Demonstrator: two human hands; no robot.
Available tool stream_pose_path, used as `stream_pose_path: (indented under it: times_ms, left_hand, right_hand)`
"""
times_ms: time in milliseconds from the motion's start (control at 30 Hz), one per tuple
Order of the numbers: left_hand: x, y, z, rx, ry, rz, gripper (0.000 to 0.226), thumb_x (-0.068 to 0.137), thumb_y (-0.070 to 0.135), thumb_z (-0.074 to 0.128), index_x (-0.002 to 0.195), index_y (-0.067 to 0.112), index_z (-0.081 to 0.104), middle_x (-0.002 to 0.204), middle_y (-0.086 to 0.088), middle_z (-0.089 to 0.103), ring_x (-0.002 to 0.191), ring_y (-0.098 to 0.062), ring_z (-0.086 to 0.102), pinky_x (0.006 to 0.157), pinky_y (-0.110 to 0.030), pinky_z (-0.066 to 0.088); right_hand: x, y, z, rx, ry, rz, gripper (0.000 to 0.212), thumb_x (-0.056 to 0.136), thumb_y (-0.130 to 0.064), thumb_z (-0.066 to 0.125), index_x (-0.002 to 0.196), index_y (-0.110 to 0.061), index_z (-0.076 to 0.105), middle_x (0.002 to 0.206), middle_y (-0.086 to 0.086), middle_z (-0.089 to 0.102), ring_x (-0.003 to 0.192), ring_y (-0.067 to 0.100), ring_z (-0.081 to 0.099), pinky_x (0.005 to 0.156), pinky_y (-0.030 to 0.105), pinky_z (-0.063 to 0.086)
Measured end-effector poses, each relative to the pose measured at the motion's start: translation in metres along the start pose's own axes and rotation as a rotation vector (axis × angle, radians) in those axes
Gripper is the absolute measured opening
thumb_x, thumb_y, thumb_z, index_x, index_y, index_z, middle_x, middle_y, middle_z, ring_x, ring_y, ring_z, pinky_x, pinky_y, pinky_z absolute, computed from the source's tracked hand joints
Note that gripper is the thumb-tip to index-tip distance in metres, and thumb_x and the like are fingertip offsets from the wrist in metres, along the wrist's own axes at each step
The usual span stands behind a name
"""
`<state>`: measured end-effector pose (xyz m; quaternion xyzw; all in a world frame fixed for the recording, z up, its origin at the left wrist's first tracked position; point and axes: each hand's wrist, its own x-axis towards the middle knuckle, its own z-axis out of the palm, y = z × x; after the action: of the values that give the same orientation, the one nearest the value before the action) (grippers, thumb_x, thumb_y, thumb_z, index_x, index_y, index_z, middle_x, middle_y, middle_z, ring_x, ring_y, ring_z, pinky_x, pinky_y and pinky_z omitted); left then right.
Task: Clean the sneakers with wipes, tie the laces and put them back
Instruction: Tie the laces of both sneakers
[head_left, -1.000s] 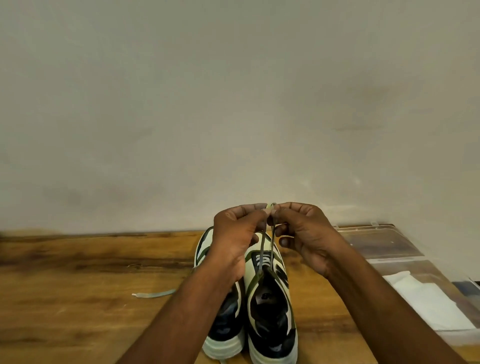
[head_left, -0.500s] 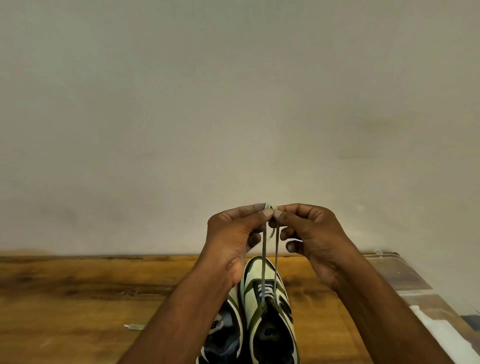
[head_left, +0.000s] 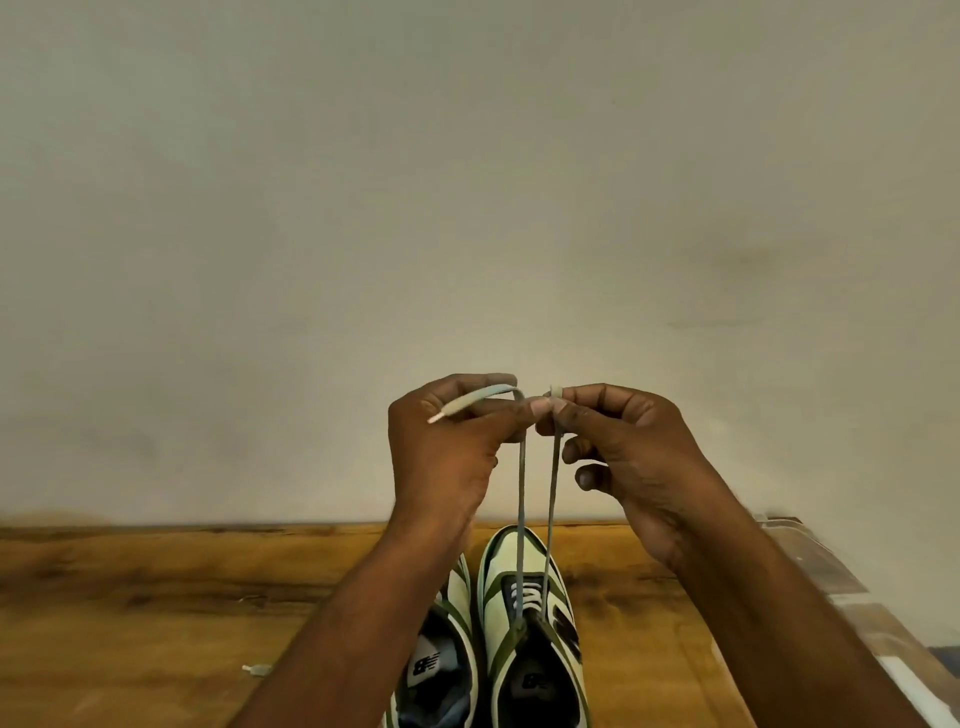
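Two cream, green and black sneakers stand side by side on the wooden table (head_left: 156, 597), toes toward the wall. The right sneaker (head_left: 530, 623) has its two grey lace ends (head_left: 521, 509) pulled straight up and taut. My left hand (head_left: 452, 447) pinches one lace end, whose pale tip lies across its fingers. Close beside it, my right hand (head_left: 623, 452) pinches the other lace end. The left sneaker (head_left: 441, 670) is partly hidden behind my left forearm.
A clear plastic box (head_left: 852, 603) lies at the table's right edge with something white inside. A loose lace tip (head_left: 257, 669) pokes out from behind my left forearm on the table. A plain wall rises just behind the table.
Both hands have risen, drawing the laces longer and taut. The lace end now lies across my left fingers. The camera has tilted up, so the sneakers sit lower in view.
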<state>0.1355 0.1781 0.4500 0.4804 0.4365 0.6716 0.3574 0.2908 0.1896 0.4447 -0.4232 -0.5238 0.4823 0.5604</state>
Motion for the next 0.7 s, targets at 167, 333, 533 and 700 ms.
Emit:
stream_pose_path:
  times_ms: [167, 333, 533, 700]
  left_hand:
    - [0.002, 0.011, 0.003, 0.045, -0.026, 0.041, 0.012, 0.077, 0.011, 0.088, 0.085, 0.015, 0.080, 0.073, -0.002, 0.078, 0.064, -0.017, 0.075, 0.048, -0.020, 0.047]
    - [0.003, 0.025, 0.003, 0.017, -0.045, 0.075, 0.009, 0.080, 0.019, 0.086, 0.085, 0.014, 0.081, 0.074, -0.005, 0.078, 0.062, -0.015, 0.072, 0.049, -0.021, 0.049]
    - [0.007, 0.033, 0.004, -0.013, -0.057, 0.108, 0.009, 0.085, 0.017, 0.083, 0.092, 0.014, 0.080, 0.080, -0.003, 0.079, 0.068, -0.014, 0.074, 0.051, -0.021, 0.051]
    - [0.006, 0.035, 0.008, -0.080, -0.053, 0.087, 0.008, 0.089, 0.013, 0.078, 0.097, 0.012, 0.079, 0.085, -0.004, 0.080, 0.073, -0.016, 0.077, 0.051, -0.022, 0.051]
  right_hand:
    - [-0.006, -0.012, 0.002, 0.008, -0.005, -0.058, 0.020, 0.082, -0.029, 0.081, 0.096, -0.015, 0.081, 0.087, 0.007, 0.079, 0.068, 0.017, 0.061, 0.055, 0.031, 0.048]
    - [-0.010, -0.020, 0.007, 0.026, -0.008, -0.101, 0.013, 0.090, -0.023, 0.076, 0.100, -0.014, 0.080, 0.090, 0.008, 0.079, 0.065, 0.013, 0.062, 0.054, 0.027, 0.047]
    - [-0.010, -0.026, 0.010, 0.071, 0.028, -0.131, 0.013, 0.092, -0.020, 0.075, 0.102, -0.013, 0.079, 0.090, 0.009, 0.079, 0.065, 0.014, 0.061, 0.053, 0.027, 0.046]
    - [-0.011, -0.028, 0.013, 0.099, 0.059, -0.143, 0.014, 0.090, -0.021, 0.076, 0.103, -0.014, 0.079, 0.093, 0.009, 0.079, 0.067, 0.015, 0.060, 0.054, 0.028, 0.046]
